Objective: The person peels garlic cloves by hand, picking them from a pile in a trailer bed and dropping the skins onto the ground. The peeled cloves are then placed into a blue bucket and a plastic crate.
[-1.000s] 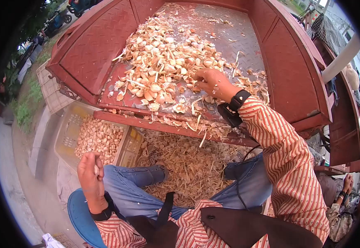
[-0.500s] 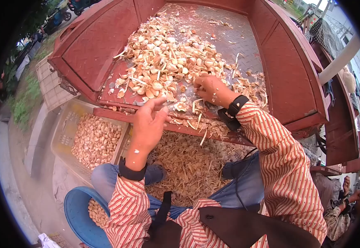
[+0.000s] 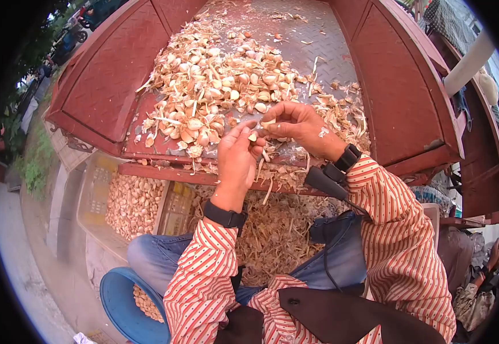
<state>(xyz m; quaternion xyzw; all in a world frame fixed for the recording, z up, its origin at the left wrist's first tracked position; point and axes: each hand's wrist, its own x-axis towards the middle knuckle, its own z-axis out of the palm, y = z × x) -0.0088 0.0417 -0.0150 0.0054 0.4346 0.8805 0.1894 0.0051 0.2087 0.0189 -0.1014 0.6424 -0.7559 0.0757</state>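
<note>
Over the front edge of a red metal cart bed [image 3: 341, 74], my two hands are close together. My left hand [image 3: 239, 155] has its fingers closed round a small pale garlic clove [image 3: 253, 137]. Beside it on the right, my right hand [image 3: 301, 129] pinches another pale piece [image 3: 268, 124] between thumb and fingers, apparently garlic. Behind the hands lies a heap of garlic cloves and loose skins [image 3: 221, 80] on the bed.
A plastic crate [image 3: 92, 200] of cloves stands at lower left, with a blue bucket [image 3: 120, 304] holding more cloves nearer me. Dry skins and stalks [image 3: 272, 235] cover the ground between my legs. Part of another person [image 3: 481, 286] shows at far right.
My left hand has moved right and up, and its fingers have closed on a clove. My right hand has lifted off the bed beside the heap and now meets the left. The view has shifted slightly.
</note>
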